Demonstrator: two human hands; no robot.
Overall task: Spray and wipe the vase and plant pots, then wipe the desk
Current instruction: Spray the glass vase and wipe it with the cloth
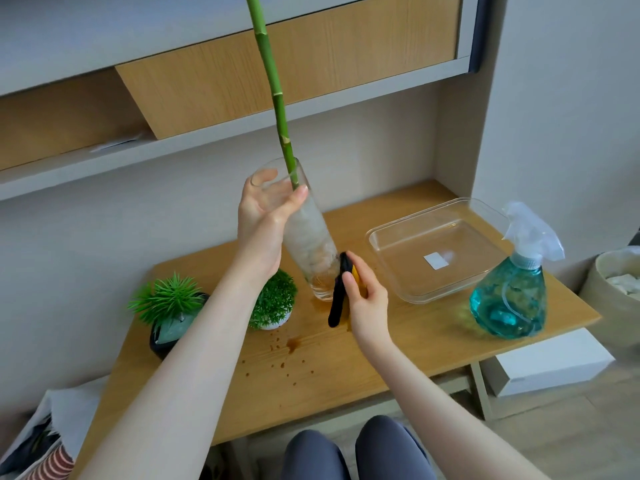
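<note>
A tall clear glass vase (311, 251) with a green bamboo stalk (273, 88) stands tilted on the wooden desk (398, 344). My left hand (263, 223) grips the vase near its rim. My right hand (363, 296) holds a black and yellow cloth (339, 296) pressed against the lower side of the vase. Two small plant pots stand at the left: a dark pot with a spiky green plant (166, 306) and a white pot with a bushy green plant (273, 303). Brown droplets and a small puddle (294, 344) lie on the desk in front.
A clear glass tray (381, 244) sits at the right of the vase. A blue spray bottle (512, 299) stands near the desk's right edge. Shelves hang above the desk. A basket (616, 289) and a white box (547, 362) are at the right.
</note>
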